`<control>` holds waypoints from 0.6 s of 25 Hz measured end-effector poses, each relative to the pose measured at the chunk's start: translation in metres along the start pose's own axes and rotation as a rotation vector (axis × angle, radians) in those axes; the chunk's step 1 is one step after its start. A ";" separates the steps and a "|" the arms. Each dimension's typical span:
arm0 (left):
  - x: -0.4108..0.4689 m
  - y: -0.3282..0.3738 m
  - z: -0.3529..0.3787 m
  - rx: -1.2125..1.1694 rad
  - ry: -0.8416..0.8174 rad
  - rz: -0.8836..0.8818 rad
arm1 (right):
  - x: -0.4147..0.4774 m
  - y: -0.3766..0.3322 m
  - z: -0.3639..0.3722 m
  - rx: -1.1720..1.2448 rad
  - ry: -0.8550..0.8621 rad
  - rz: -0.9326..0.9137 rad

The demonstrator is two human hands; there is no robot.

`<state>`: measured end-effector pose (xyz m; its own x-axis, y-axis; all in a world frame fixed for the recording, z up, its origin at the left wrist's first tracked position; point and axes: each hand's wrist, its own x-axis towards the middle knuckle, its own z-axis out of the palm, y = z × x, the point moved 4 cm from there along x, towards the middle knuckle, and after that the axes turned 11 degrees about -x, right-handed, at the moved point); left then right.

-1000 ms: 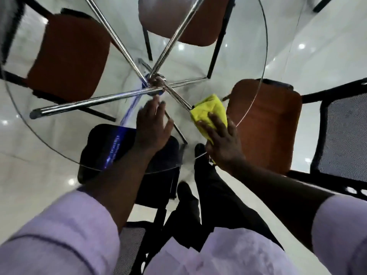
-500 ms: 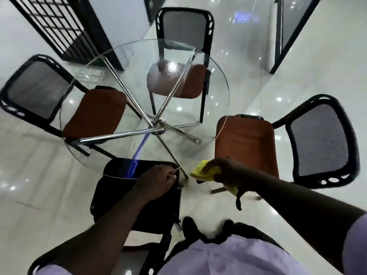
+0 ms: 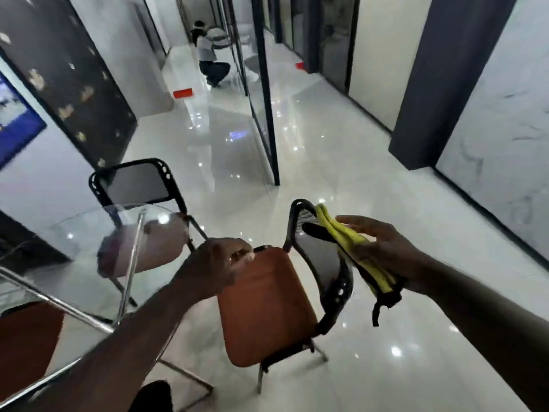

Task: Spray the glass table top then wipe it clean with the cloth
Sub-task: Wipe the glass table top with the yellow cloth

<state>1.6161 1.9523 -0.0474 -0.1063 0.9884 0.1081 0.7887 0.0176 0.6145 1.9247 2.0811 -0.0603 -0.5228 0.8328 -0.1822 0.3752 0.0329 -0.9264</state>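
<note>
Item one, glass table top (image 3: 80, 242): round, clear, carried on chrome legs, occupying the left of the view. It was judged rigid, heavy, slick and breakable at its rim, so wiping would call for flat, even pressure with nothing leant on the edge. Item two, chair (image 3: 261, 307): orange seat and black mesh back, standing just beyond the right edge of the surface. Item three, cloth (image 3: 347, 239): yellow, folded into a long pad and held in the air past the chair back, well apart from the surface. It was judged light, soft and limp, best taken across its folded middle so the layers stayed together. Item four, right grip (image 3: 383, 248): forearm extended forward, fingers laid fairly straight over the cloth with a digit beneath it, so clamped on the cloth; a dark strap hung below. Item five, left grip (image 3: 217, 263): forearm reaching across the right edge of the surface, knuckles up, fingers curled together with nothing seen inside. Contact with the rim could not be told. No spray bottle was in view.
</note>
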 end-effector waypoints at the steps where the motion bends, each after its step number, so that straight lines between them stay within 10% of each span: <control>1: 0.029 0.032 0.017 -0.029 0.018 0.027 | -0.009 0.008 -0.042 0.025 0.013 -0.004; 9: 0.181 0.184 0.118 -0.062 0.079 0.169 | -0.022 0.048 -0.263 0.480 0.157 0.042; 15: 0.297 0.183 0.155 -0.155 0.096 0.175 | 0.078 0.053 -0.328 0.207 0.229 0.074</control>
<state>1.8228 2.2721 -0.0239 -0.0386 0.9554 0.2926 0.6984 -0.1836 0.6917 2.1550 2.3291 -0.0156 -0.3053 0.9322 -0.1944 0.2295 -0.1261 -0.9651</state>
